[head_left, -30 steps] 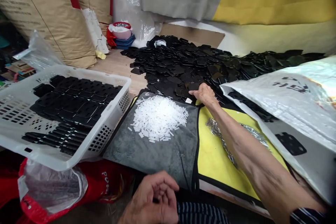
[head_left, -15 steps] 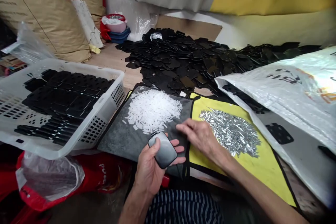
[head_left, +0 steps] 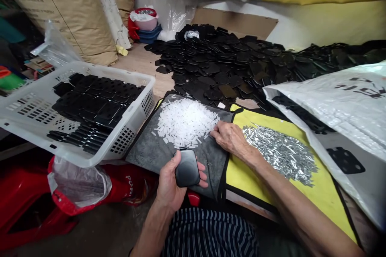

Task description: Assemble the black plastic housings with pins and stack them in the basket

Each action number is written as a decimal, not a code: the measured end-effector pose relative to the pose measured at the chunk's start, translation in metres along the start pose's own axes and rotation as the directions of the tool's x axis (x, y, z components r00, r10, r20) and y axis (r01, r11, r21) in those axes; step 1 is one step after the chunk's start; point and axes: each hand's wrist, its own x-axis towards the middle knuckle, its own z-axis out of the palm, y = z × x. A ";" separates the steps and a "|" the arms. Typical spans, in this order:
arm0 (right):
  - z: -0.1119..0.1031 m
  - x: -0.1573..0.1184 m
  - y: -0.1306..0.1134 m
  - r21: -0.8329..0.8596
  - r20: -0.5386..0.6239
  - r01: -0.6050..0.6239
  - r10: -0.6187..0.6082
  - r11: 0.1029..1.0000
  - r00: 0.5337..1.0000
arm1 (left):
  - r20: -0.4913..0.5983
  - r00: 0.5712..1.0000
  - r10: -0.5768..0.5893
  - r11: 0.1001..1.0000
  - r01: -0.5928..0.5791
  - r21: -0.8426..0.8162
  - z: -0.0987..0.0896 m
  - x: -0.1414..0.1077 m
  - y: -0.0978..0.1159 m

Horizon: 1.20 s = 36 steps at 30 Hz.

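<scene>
A black plastic plate (head_left: 187, 168) with rounded corners and a small hinge-like edge at its top lies across my left hand (head_left: 171, 182). The thumb presses on its near edge and the fingers extend beneath it. My right hand (head_left: 230, 138) is closed, fingertips pinched at the right side of a heap of short white plastic tubes (head_left: 187, 120). Whatever those fingertips hold, if anything, is hidden. The tubes lie on a dark grey cloth (head_left: 147, 144). Right of that hand, a pile of small silvery metal pins (head_left: 280, 152) rests on a yellow cloth (head_left: 241, 172).
To the left stands a white plastic basket (head_left: 144, 88) with stacked black plates (head_left: 99, 100). Behind the cloths spreads a large heap of similar plates (head_left: 217, 64). A white woven sack (head_left: 340, 92) opens at the right. A lined red bag (head_left: 69, 204) sits below the basket.
My right hand has moved from beside the cloths' seam to the right edge of the white tubes. The plate in my left hand has turned more upright. The whole view has shifted slightly.
</scene>
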 end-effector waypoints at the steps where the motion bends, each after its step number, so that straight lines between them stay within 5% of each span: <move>1: -0.002 -0.003 -0.001 -0.026 -0.002 0.021 -0.021 0.999 1.000 | 0.006 1.000 0.019 0.999 -0.019 0.030 0.000 0.000 -0.001; 5: -0.007 -0.020 -0.005 -0.063 -0.075 0.081 -0.086 0.995 0.993 | 0.031 0.998 0.056 0.987 -0.060 0.152 -0.002 0.000 -0.004; 8: -0.008 -0.039 -0.007 0.355 -0.073 0.147 -0.129 0.923 0.989 | 0.092 0.996 0.020 0.983 -0.036 0.177 -0.005 -0.002 -0.006; 11: -0.009 -0.060 -0.013 0.855 0.079 0.026 -0.180 0.519 0.981 | 0.206 0.978 -0.042 0.989 0.010 0.150 -0.008 -0.002 -0.009; 13: -0.008 -0.070 -0.019 0.952 0.155 -0.100 -0.173 0.288 0.973 | 0.271 0.959 -0.085 0.992 0.055 0.115 -0.010 -0.001 -0.012; 19: 0.000 -0.083 -0.029 0.980 0.197 -0.197 -0.024 -0.006 0.980 | 0.386 0.910 -0.150 0.988 0.130 0.078 -0.014 0.002 -0.020; 24: 0.001 -0.084 -0.028 0.980 0.188 -0.188 -0.014 -0.060 0.982 | 0.419 0.896 -0.147 0.989 0.135 0.058 -0.016 -0.001 -0.023; 31: -0.006 -0.089 -0.027 0.994 0.105 -0.104 -0.006 0.034 0.994 | 0.459 0.877 -0.146 0.989 0.140 0.048 -0.013 -0.001 -0.029; 36: -0.007 -0.095 -0.020 0.985 0.164 -0.167 -0.061 -0.051 0.985 | 0.504 0.853 -0.135 0.987 0.160 -0.007 -0.013 -0.002 -0.034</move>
